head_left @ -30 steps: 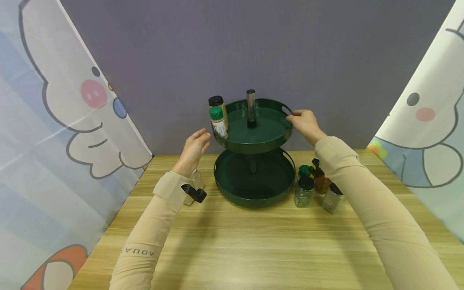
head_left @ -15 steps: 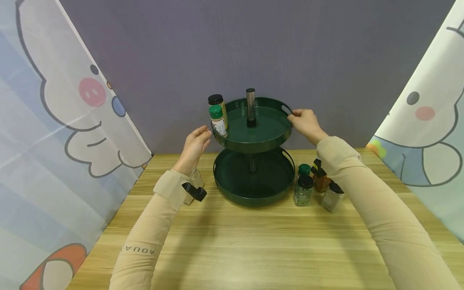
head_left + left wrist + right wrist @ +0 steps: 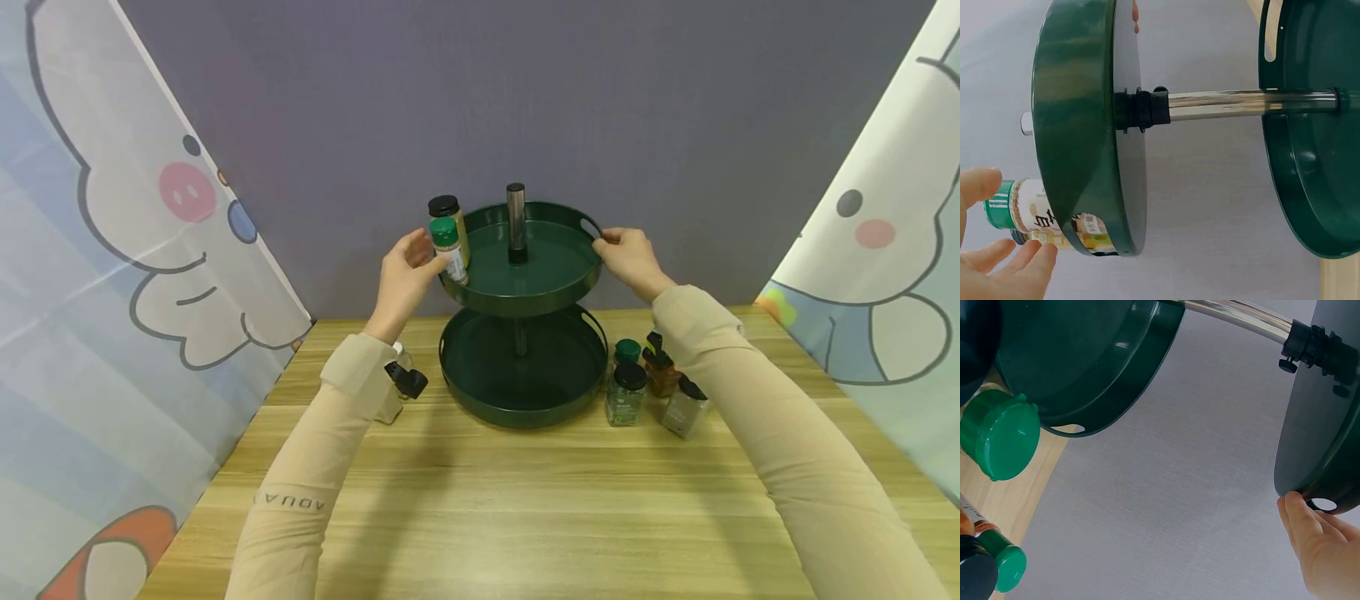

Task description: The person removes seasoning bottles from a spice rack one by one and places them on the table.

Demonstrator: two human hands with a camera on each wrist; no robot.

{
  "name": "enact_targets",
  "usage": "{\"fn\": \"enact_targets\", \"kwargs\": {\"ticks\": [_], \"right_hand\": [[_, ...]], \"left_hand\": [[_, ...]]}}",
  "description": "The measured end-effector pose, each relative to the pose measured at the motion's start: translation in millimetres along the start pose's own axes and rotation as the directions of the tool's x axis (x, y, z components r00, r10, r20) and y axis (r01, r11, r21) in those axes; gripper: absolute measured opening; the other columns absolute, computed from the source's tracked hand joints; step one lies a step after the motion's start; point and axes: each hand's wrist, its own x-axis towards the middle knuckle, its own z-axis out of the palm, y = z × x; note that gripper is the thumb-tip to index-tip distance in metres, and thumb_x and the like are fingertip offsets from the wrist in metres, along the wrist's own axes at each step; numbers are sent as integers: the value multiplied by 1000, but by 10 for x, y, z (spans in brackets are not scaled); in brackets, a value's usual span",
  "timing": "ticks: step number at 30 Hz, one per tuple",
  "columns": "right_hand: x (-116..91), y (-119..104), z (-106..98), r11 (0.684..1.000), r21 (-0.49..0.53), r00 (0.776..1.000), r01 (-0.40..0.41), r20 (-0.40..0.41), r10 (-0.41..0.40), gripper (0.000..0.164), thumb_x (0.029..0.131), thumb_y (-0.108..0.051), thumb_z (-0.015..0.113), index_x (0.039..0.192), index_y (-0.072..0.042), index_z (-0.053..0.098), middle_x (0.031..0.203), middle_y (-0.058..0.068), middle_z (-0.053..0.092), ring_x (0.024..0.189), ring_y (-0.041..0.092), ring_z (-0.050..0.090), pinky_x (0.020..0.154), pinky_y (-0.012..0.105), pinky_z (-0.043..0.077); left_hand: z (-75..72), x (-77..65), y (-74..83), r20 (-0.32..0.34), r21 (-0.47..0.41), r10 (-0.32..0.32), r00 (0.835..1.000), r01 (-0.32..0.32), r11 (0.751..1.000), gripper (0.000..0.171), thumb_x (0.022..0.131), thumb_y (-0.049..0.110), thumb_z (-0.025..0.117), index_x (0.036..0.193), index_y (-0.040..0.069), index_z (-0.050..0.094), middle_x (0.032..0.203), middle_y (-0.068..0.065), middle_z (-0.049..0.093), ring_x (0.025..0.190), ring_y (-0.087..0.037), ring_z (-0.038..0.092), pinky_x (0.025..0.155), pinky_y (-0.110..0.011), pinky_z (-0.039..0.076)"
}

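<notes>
A two-tier green tray stand [image 3: 525,412] stands on the table. On its upper tray [image 3: 558,250], at the left edge, are a green-capped seasoning bottle [image 3: 450,258] and, behind it, a black-capped jar [image 3: 444,206]. My left hand [image 3: 405,279] is around the green-capped bottle with thumb and fingers spread. In the left wrist view the thumb [image 3: 982,184] is beside the green cap, and the other fingers lie under the bottle's far side. At the right side, my right hand [image 3: 633,258] pinches the upper tray's rim by its handle slot.
To the right of the lower tray stand several spice containers: a black-lidded jar [image 3: 626,400], a green-capped one [image 3: 627,351], a reddish-brown one [image 3: 662,375] and a tilted clear jar [image 3: 685,408]. A pale jar [image 3: 390,408] is partly hidden by my left wrist. A grey wall rises behind.
My left hand has moved up and right from beside the upper tray to the green-capped bottle, its thumb and fingers spreading apart. The right hand has stayed on the rim.
</notes>
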Motion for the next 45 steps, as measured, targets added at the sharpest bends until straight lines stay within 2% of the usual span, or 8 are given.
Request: {"fn": "enact_targets", "kwargs": {"ticks": [7, 14, 21, 27, 33, 38, 45], "right_hand": [[1, 12, 17, 1000, 3, 1000, 10, -19, -10, 52, 94, -27, 36, 139, -2, 26, 137, 18, 34, 119, 32, 39, 96, 45, 36], [-4, 17, 28, 1000, 4, 999, 18, -38, -18, 51, 93, -25, 37, 138, -1, 28, 135, 19, 36, 121, 32, 38, 96, 44, 36], [-17, 25, 28, 1000, 3, 999, 23, -30, -23, 52, 94, -26, 35, 138, -1, 26, 136, 19, 35, 120, 32, 38, 96, 45, 35], [-26, 24, 27, 1000, 2, 999, 21, -26, -21, 52, 94, -26, 36, 138, -1, 26, 135, 19, 37, 120, 32, 38, 96, 45, 35], [-32, 8, 33, 1000, 0, 1000, 14, -19, -14, 52, 94, -26, 36, 138, -1, 25, 135, 19, 36, 122, 32, 36, 97, 45, 34], [-41, 3, 41, 1000, 1, 1000, 14, -17, -14, 52, 94, -27, 35, 139, -2, 25, 136, 19, 36, 122, 32, 35, 97, 46, 34], [-46, 15, 38, 1000, 10, 999, 19, -29, -19, 52, 94, -26, 36, 138, -1, 27, 134, 19, 37, 121, 31, 37, 97, 46, 34]], "left_hand": [[35, 68, 39, -15, 88, 4, 1000, -3, 996, 60, 80, 31, 64, 132, 13, 40, 121, -4, 50, 108, -15, 49, 87, -30, 44], [74, 102, 65, -6, 107, -6, 1000, 7, 994, 62, 79, 33, 65, 132, 14, 40, 123, -3, 46, 111, -17, 46, 88, -32, 43], [110, 122, 62, -12, 106, 14, 1000, -12, 994, 60, 80, 29, 65, 132, 14, 39, 123, -4, 46, 110, -18, 46, 88, -31, 43], [119, 143, 30, -44, 89, 45, 998, -41, 995, 51, 80, 24, 65, 126, 12, 46, 115, -4, 51, 102, -16, 51, 81, -32, 46], [118, 146, 24, -65, 93, 47, 997, -41, 995, 51, 80, 25, 66, 126, 12, 47, 113, -4, 52, 99, -14, 52, 78, -30, 47], [114, 141, 66, -89, 74, 52, 995, -46, 996, 53, 80, 25, 66, 127, 12, 46, 113, -3, 53, 99, -13, 53, 78, -29, 48], [83, 144, 153, -114, 44, 88, 989, -84, 996, 53, 80, 26, 65, 127, 12, 46, 113, -3, 54, 98, -12, 54, 78, -28, 47]]}}
